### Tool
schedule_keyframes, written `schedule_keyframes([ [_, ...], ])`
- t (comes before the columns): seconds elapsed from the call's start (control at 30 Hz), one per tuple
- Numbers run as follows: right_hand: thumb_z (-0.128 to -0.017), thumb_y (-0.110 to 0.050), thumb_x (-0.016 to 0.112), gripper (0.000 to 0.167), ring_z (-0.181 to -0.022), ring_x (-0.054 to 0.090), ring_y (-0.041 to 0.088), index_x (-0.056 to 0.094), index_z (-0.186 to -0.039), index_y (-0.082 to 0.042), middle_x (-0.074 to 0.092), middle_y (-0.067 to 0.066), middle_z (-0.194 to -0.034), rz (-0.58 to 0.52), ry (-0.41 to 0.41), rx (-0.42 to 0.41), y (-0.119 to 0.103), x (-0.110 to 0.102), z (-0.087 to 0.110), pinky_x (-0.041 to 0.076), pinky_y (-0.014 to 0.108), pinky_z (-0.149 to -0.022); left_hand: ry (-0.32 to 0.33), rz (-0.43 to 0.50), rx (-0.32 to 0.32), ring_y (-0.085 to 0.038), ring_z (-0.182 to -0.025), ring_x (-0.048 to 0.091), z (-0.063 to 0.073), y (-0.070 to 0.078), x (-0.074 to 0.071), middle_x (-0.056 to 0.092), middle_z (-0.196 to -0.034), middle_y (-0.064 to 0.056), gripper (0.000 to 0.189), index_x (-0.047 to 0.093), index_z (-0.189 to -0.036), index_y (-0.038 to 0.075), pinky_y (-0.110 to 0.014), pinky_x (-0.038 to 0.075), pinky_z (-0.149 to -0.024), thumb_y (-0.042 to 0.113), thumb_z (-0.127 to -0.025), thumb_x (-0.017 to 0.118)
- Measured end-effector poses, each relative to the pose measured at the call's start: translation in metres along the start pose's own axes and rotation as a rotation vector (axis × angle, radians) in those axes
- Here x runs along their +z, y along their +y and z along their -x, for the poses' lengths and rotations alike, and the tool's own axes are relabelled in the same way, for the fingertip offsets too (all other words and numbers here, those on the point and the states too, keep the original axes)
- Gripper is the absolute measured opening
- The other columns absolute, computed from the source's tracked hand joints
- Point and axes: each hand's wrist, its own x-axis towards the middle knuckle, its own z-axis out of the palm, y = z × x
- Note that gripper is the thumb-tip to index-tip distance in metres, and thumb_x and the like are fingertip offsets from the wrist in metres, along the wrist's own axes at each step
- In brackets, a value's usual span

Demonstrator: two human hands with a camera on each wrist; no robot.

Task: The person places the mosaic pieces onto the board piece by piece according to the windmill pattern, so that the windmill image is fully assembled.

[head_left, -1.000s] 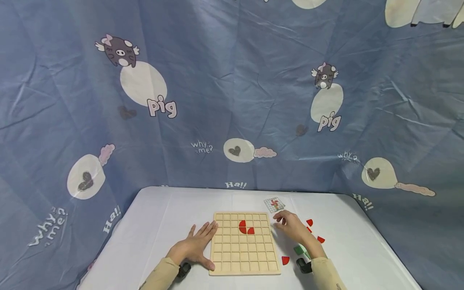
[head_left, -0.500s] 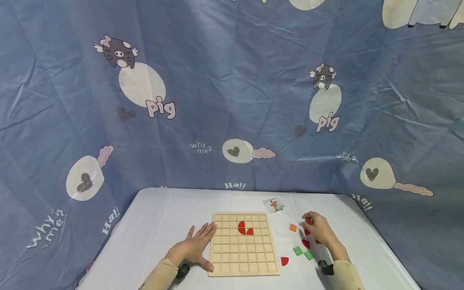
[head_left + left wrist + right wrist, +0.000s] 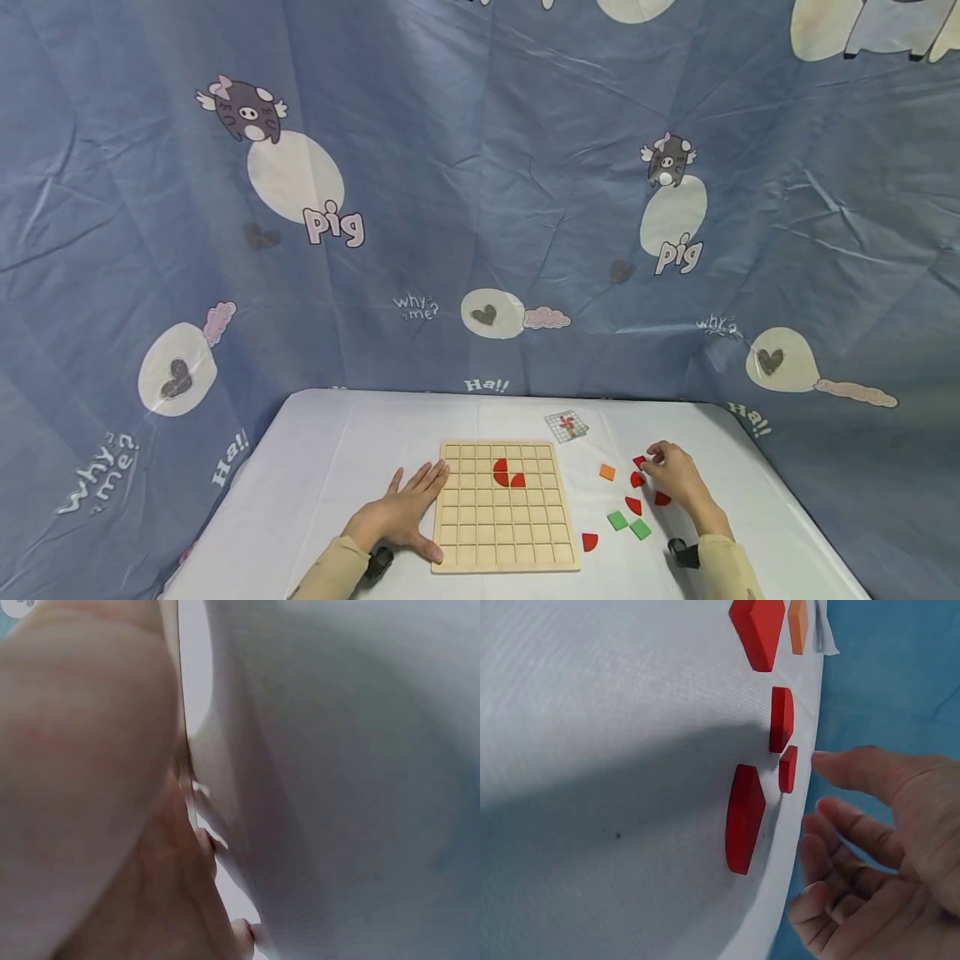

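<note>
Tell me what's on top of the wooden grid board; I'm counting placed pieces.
On the wooden grid board lie two red quarter-circle pieces, touching, in its upper middle cells. The left hand rests against its left edge, covering little. The other cells are bare.

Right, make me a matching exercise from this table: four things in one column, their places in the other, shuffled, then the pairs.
Things:
1. left hand
2. right hand
3. orange tile
4. pattern card

Places:
A. at the far side of the table, beyond the board's right corner
B. flat against the left edge of the wooden grid board
C. over the loose red pieces right of the board
D. alone between the board and the red pieces

Pairs: 1-B, 2-C, 3-D, 4-A
</note>
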Motion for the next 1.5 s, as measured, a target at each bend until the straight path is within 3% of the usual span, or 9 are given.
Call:
schedule_keyframes([
  [0.27,-0.081,-0.021,0.077,0.043,-0.083,0.058,0.023,0.058,-0.107,0.007,0.062,0.016,-0.095,0.022,-0.053,0.051,0.003,0.001,-0.003,0.055,0.040,-0.072,-0.006,0.000,-0.003,-0.035,-0.150,0.006,-0.001,-0.001,0.001,0.005,-0.164,-0.012,0.135,0.008,-0.155,0.007,-0.067,0.001,-0.116,0.072,-0.057,0.074],
  [0.6,-0.084,-0.015,0.074,0.030,-0.083,0.057,0.022,0.061,-0.104,0.003,0.062,0.013,-0.094,0.014,-0.082,0.090,0.003,0.009,-0.017,0.055,0.040,-0.076,-0.001,0.013,0.006,-0.035,-0.150,0.007,-0.002,-0.002,0.001,0.006,-0.164,-0.012,0.133,0.008,-0.155,0.007,-0.067,0.001,-0.116,0.070,-0.059,0.074],
  [0.77,-0.084,-0.008,0.070,0.021,-0.081,0.058,0.019,0.064,-0.103,0.002,0.064,0.011,-0.092,0.010,-0.091,0.053,0.002,0.010,-0.018,0.054,0.039,-0.073,0.001,0.009,-0.005,-0.035,-0.150,0.007,-0.002,-0.001,0.001,0.007,-0.163,-0.012,0.134,0.009,-0.155,0.006,-0.066,0.001,-0.116,0.070,-0.057,0.075],
  [1.0,-0.085,-0.005,0.066,0.025,-0.084,0.055,0.021,0.066,-0.109,-0.001,0.061,0.011,-0.098,0.009,-0.134,0.053,-0.001,0.007,-0.017,0.053,0.037,-0.073,-0.006,0.005,-0.005,-0.035,-0.150,0.007,-0.001,0.000,-0.001,0.007,-0.163,-0.013,0.134,0.009,-0.155,0.006,-0.067,0.001,-0.116,0.072,-0.058,0.074],
  [1.5,-0.084,-0.008,0.068,0.026,-0.082,0.058,0.020,0.064,-0.108,0.003,0.065,0.011,-0.094,-0.010,-0.113,0.098,0.002,0.010,-0.017,0.057,0.038,-0.076,0.001,0.000,0.003,-0.035,-0.150,0.007,-0.002,-0.004,0.003,0.006,-0.163,-0.013,0.134,0.008,-0.155,0.007,-0.067,0.001,-0.116,0.074,-0.057,0.072],
])
